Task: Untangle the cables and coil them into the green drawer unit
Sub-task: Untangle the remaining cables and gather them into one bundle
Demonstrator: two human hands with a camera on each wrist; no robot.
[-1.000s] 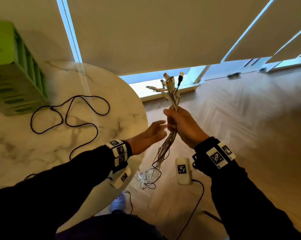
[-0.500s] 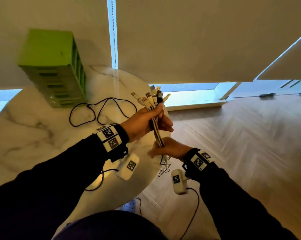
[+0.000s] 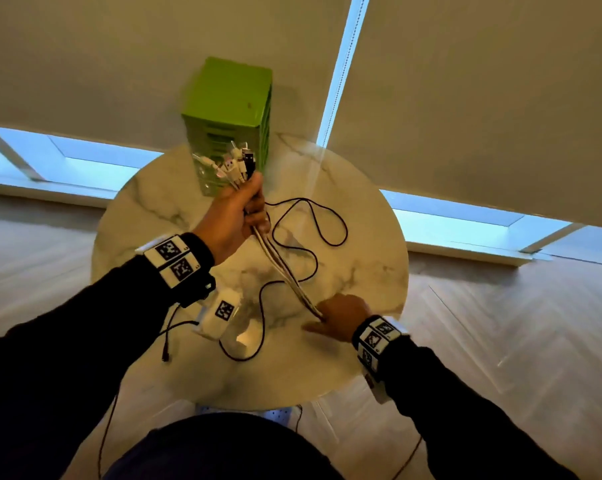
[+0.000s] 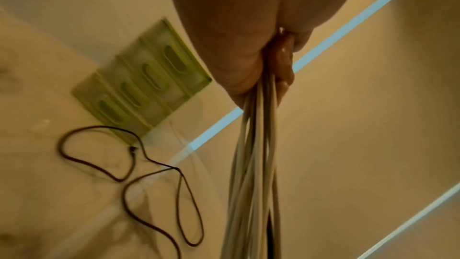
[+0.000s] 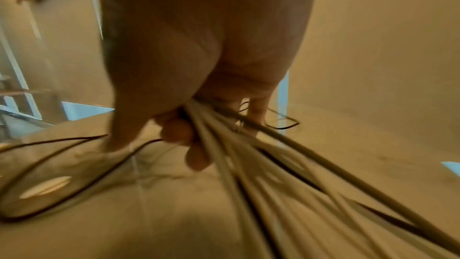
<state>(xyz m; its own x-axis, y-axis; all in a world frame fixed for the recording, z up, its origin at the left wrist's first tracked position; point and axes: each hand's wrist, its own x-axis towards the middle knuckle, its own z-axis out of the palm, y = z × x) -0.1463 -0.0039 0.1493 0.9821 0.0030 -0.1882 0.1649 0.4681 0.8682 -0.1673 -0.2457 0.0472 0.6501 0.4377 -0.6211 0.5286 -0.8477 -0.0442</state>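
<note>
A person's left hand [image 3: 235,216] grips a bundle of pale cables [image 3: 285,271] just below their plugs [image 3: 233,164], fingers curled tight round the strands, above the far half of a round marble worktop [image 3: 368,244]. The bundle runs taut in one straight diagonal line, down from the plugs near the far edge to the right hand [image 3: 341,317] at the near right edge, where the strands pass between loosely curled fingers [image 5: 179,131] that close round them. The free ends trail out of sight beyond that hand. The green drawer unit [image 3: 230,109] stands at the far edge, directly behind the plugs, so the left hand is much the nearer to it; the right hand is well apart from it. A separate black cable [image 3: 310,233] lies looped on the worktop under and beside the bundle, one loop reaching close to the unit's foot. Judging by this, the drawers are shut, and coiling is likely to start from the plug end, with the black loops liable to snag.
</note>
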